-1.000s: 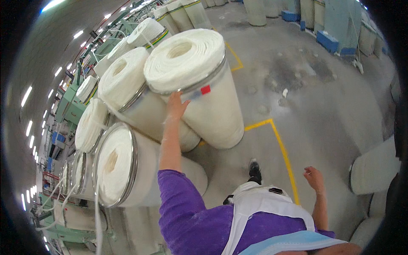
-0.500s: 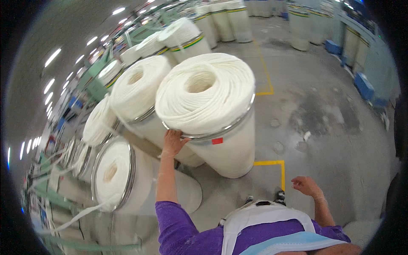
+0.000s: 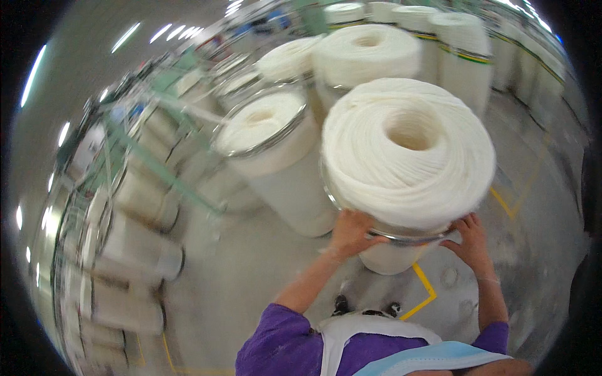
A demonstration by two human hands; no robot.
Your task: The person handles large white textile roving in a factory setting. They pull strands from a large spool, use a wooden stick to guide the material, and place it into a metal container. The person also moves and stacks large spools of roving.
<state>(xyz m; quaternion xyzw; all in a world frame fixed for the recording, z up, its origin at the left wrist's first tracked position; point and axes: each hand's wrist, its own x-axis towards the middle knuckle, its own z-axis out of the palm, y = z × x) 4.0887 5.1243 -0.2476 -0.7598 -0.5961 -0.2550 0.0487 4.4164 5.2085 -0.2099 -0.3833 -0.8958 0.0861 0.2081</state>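
A tall white sliver can [image 3: 390, 258] stands right before me, with a thick coil of white fibre sliver [image 3: 370, 169] heaped above its metal rim [image 3: 407, 239]. The coil has a round hole in its middle. On the near left of the rim, my left hand [image 3: 354, 235] is closed with the thumb along the metal. My right hand [image 3: 470, 243] grips the same rim on the right, its fingertips up against the sliver.
Another sliver can [image 3: 282, 172] stands close on the left, and a fuller coil [image 3: 370, 56] rises behind. Green machine frames [image 3: 157, 169] run along the left among several cans. Yellow lines [image 3: 429, 291] mark the grey floor near my feet.
My right hand, free and apart from the can before, now holds its rim. The view has swung left, and the can appears nearer and squarely before me. My left hand stays on the rim.
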